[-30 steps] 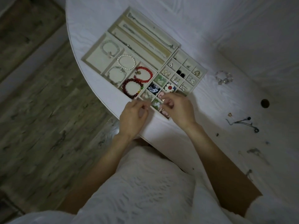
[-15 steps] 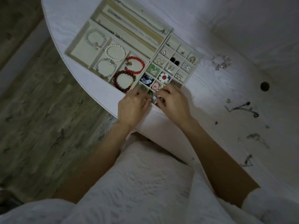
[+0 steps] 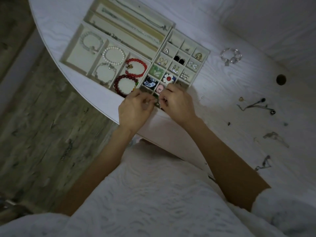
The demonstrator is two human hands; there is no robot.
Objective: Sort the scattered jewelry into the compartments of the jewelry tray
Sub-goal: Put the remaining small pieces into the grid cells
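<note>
The beige jewelry tray (image 3: 171, 34) lies on the white table, holding necklaces in long slots, bracelets on the left and earrings in small square cells on the right. My left hand (image 3: 135, 109) and my right hand (image 3: 177, 104) meet over the tray's nearest corner cells. Their fingertips pinch a small green piece (image 3: 157, 104) between them; what exactly it is stays too small to tell. The nearest cells are hidden under my hands. A clear beaded bracelet (image 3: 231, 56) lies loose on the table right of the tray.
Loose small jewelry lies scattered at the right: a dark thin chain (image 3: 256, 106), a tiny gold piece (image 3: 241, 99) and further small pieces (image 3: 275, 136). A round hole (image 3: 281, 79) pierces the tabletop. The curved table edge (image 3: 95, 101) runs beneath my wrists, wood floor beyond.
Both hands stayed together at the tray's near corner, fingers drawing closer around the small green piece. The camera view shifted, so the tray appears higher in the frame.
</note>
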